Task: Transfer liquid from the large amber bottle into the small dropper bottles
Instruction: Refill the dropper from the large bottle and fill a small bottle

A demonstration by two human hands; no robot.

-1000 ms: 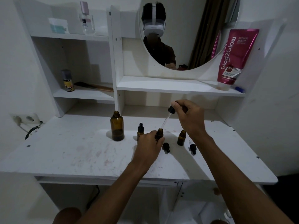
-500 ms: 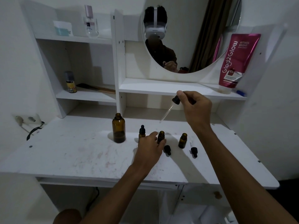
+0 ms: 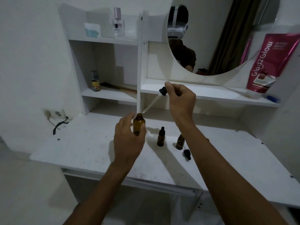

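The large amber bottle (image 3: 139, 123) stands open-mouthed left of centre on the white desk (image 3: 84, 148). My left hand (image 3: 128, 143) grips it, thumb on its right side and fingers on its left. Above it my right hand (image 3: 181, 101) pinches the black bulb of a dropper (image 3: 162, 91). The glass pipette slants down-left, and its tip hangs just beside the bottle's mouth. One small capped dropper bottle (image 3: 161, 139) and one small open bottle (image 3: 180, 142) stand to the right, near my right forearm. A loose black dropper cap (image 3: 187, 154) lies in front of them.
White shelves rise behind the desk with a small spray can (image 3: 95, 81), a perfume bottle (image 3: 118, 24) and a pink tube (image 3: 267, 62) leaning beside a round mirror (image 3: 211, 38). A wall socket and black cable (image 3: 56, 120) sit at the desk's left edge.
My left hand left the small open bottle and took hold of the large amber bottle. My right hand carried the dropper left and up to the large bottle's mouth.
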